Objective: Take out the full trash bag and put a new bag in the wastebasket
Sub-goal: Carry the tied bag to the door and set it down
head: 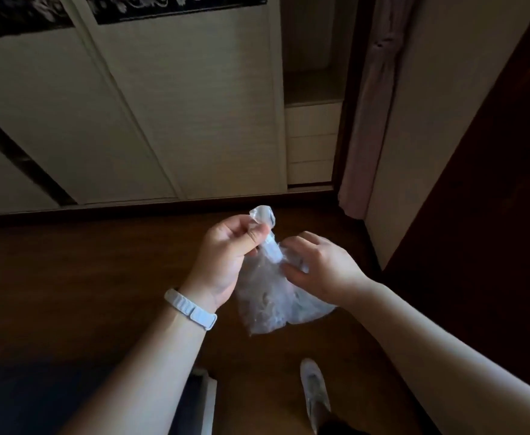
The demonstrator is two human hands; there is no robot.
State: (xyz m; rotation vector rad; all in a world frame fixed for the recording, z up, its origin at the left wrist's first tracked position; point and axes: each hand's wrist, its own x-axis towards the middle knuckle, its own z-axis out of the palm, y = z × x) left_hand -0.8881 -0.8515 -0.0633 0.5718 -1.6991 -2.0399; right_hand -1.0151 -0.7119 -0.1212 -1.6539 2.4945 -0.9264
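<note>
Clear plastic trash bag (273, 296), full, hangs above a wooden floor (100, 262), its twisted neck pinched in the left hand (226, 252) while the right hand (317, 268) grips its side, and thin film could tear or slip if pulled hard.

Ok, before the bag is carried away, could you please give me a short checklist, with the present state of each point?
1. Left hand grips the twisted neck of the trash bag: ok.
2. Right hand is on the bag just below the neck: ok.
3. Neck tied in a knot: cannot tell; it looks twisted, and the top loop sticks up above the left fingers.
4. Bag off the floor: ok, it hangs between the hands.
5. Bag free of holes or leaks: cannot tell in this dim light.
6. Wastebasket ready for a new bag: cannot tell; no wastebasket is clearly in view.
</note>
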